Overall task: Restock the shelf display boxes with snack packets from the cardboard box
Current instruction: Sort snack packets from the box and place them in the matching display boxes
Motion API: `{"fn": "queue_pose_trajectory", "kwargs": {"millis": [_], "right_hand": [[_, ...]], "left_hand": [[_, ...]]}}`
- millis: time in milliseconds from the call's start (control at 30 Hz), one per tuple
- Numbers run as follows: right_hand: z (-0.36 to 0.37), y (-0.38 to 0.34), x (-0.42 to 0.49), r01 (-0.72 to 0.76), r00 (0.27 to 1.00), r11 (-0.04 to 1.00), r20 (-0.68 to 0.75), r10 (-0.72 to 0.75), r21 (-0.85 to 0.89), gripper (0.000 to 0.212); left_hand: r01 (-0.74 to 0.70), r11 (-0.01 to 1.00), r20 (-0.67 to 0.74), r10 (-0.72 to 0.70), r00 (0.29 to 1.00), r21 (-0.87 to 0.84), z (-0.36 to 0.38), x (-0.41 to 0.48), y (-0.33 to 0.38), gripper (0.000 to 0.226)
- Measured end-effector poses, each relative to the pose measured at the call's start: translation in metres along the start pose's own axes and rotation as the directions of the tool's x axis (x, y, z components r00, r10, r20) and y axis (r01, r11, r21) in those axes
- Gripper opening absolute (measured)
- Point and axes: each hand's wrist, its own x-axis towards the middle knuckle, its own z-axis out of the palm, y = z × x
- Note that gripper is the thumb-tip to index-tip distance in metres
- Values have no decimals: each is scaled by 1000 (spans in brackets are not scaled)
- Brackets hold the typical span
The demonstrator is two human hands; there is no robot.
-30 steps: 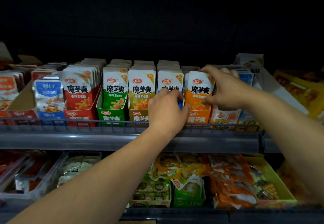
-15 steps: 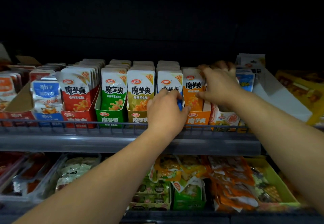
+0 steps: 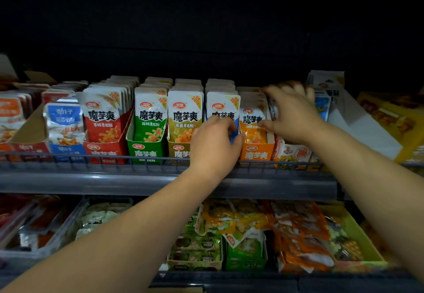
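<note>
Upper grey metal shelf (image 3: 91,178), left to right: blue cardboard display box (image 3: 65,151) of blue-and-silver snack packets (image 3: 63,120). Red cardboard display box (image 3: 105,150) of red-and-white snack packets (image 3: 103,118), front ones tilted left. Green cardboard display box (image 3: 146,151) of green-and-white snack packets (image 3: 150,116), upright. Olive cardboard display box (image 3: 177,151) of olive-and-white snack packets (image 3: 184,113), upright. Next row is blue-and-white snack packets (image 3: 222,104), with their box hidden behind the left hand (image 3: 214,143). Its fingers (image 3: 220,121) curl over the front packet's face, and its thumb touches the side of the orange cardboard display box (image 3: 255,153). That box holds the orange-and-white snack packets (image 3: 251,120). Right hand (image 3: 291,111) clamps this row, thumb on the front packet's face, fingers spread over the tops toward the back. Just right of it: white-and-orange carton (image 3: 294,155), light blue packets (image 3: 322,106), white card panel (image 3: 358,125), yellow box (image 3: 390,120). Lower shelf: clear trays of dark packets (image 3: 46,219), then loose orange packets (image 3: 298,228) in a lime green plastic tray (image 3: 362,233).
</note>
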Motion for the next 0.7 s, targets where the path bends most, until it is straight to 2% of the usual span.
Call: {"fn": "queue_pose_trajectory", "kwargs": {"millis": [100,233,367,467,633,700], "right_hand": [[-5,-2,-10,7,999,999,-54,-4,50,75],[-9,-6,-28,-5,1000,997,-29,7,77,70],[-12,-18,-51,-9,997,986,-73,21,169,47],[-13,-40,-73,46,993,962,-114,-16,270,32],[6,-98,-123,134,991,882,-39,-131,452,21],[23,-126,-145,131,984,863,43,-174,488,22]], "left_hand": [[-10,1000,4,10,1000,-16,-5,-2,1,22],[-25,1000,24,25,999,-11,-13,-4,2,21],[21,999,21,-20,1000,-41,-27,-10,-2,18],[40,999,36,-39,999,-30,-43,-18,-11,17],[36,998,21,-37,999,59,-84,-59,-53,12],[64,992,46,-69,997,107,-101,-88,-82,12]]}}
